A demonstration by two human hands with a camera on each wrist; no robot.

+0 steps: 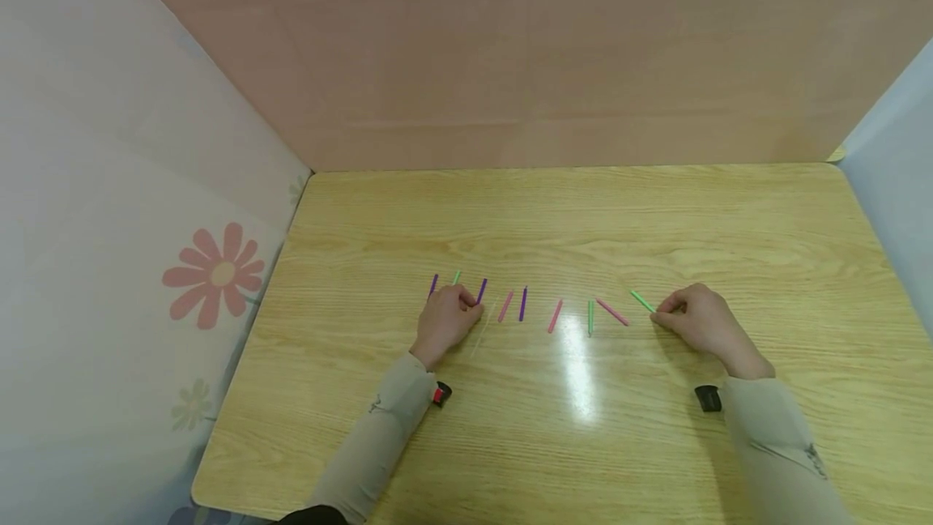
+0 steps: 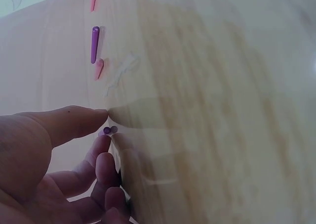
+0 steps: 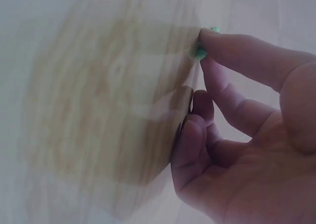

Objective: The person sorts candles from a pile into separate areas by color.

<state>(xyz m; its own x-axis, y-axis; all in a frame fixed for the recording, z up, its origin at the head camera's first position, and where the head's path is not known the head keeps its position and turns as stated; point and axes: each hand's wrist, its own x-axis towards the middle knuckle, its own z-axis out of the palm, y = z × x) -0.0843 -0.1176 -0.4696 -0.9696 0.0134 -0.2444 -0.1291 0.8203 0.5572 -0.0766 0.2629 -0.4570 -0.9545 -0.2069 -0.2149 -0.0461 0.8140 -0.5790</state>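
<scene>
Glossy wood-grain table (image 1: pixel 656 444); smooth plastic-looking sticks (image 1: pixel 522 304); matt cloth sleeves (image 1: pixel 379 436)

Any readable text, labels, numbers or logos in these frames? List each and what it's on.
No readable text in any view.
Small dark mark on the left sleeve: too small to read.
Similar mark on the right sleeve: too small to read.
Sticks and table: unmarked.
</scene>
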